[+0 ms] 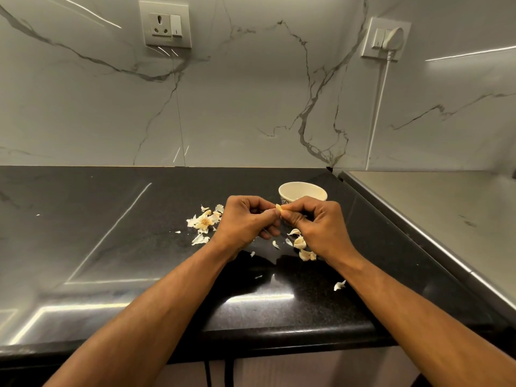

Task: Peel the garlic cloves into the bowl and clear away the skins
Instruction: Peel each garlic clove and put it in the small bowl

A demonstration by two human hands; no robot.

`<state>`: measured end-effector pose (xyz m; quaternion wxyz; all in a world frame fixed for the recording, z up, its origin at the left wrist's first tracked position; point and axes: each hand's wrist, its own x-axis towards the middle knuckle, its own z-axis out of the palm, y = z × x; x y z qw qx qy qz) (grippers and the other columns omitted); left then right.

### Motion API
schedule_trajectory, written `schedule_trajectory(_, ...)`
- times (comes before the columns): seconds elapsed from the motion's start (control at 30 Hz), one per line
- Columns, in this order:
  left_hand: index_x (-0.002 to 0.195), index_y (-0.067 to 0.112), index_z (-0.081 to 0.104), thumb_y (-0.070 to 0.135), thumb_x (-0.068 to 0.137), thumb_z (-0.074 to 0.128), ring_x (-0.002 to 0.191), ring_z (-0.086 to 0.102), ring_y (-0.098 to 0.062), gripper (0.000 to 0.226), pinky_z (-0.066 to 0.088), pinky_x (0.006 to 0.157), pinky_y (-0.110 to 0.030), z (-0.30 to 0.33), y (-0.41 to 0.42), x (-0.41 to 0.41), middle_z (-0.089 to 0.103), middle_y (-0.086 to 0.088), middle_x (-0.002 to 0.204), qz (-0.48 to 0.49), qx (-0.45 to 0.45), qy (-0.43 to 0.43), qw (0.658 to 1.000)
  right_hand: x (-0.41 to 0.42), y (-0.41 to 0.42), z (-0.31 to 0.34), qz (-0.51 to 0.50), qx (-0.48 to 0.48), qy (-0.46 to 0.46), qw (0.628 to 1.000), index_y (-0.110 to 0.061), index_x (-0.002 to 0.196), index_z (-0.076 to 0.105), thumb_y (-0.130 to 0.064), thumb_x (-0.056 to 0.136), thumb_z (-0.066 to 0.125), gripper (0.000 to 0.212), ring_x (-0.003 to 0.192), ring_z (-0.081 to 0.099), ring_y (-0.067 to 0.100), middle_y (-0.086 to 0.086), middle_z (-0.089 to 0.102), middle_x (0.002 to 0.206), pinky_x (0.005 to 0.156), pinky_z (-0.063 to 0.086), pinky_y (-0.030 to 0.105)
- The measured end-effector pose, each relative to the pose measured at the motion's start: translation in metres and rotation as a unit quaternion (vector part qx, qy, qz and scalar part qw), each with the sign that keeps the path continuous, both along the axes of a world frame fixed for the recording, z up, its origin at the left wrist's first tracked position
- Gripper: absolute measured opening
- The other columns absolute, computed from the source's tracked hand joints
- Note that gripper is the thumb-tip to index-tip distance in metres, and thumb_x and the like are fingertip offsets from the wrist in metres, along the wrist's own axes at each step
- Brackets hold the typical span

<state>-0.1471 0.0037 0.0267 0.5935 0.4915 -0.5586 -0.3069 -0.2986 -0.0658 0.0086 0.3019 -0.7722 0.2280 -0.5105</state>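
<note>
Both hands, left hand (248, 219) and right hand (315, 222), pinch one garlic clove (279, 208) between them, just near of the bowl (301, 192). It looks small, firm and slippery (skin papery, light), so a narrow fingertip grip at the ends suits; skins (205, 220) litter the surface (111, 233).

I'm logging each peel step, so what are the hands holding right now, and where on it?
One garlic clove, held over the counter: the left hand and the right hand pinch its lower part from either side, and its pale tip shows above the fingertips.
</note>
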Motion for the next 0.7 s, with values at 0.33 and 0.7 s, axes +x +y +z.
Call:
schedule_trajectory(0.33, 0.070, 0.002, 0.063, -0.006, 0.083, 0.064, 0.040, 0.051, -0.011, 0.015, 0.042, 0.040, -0.018, -0.0005, -0.0025, 0.0011, 0.059, -0.004, 0.051, 0.033, 0.011, 0.002, 0.999, -0.0001, -0.0014, -0.0029, 0.015, -0.016, -0.001, 1.000, -0.010, 0.091, 0.078, -0.009, 0.083, 0.076, 0.009, 0.085, 0.070, 0.016, -0.002, 0.075, 0.086, 0.090, 0.053, 0.039)
schedule_trajectory(0.7, 0.084, 0.008, 0.074, 0.008, 0.088, 0.067, 0.042, 0.048, -0.014, 0.008, 0.036, 0.037, -0.015, -0.0007, -0.0008, 0.0030, 0.066, -0.008, 0.064, 0.004, -0.007, 0.017, 1.000, -0.0015, 0.0012, 0.0044, 0.045, 0.132, -0.106, 0.985, -0.018, 0.078, 0.077, -0.004, 0.081, 0.074, 0.015, 0.079, 0.073, 0.029, 0.010, 0.075, 0.080, 0.080, 0.060, 0.043)
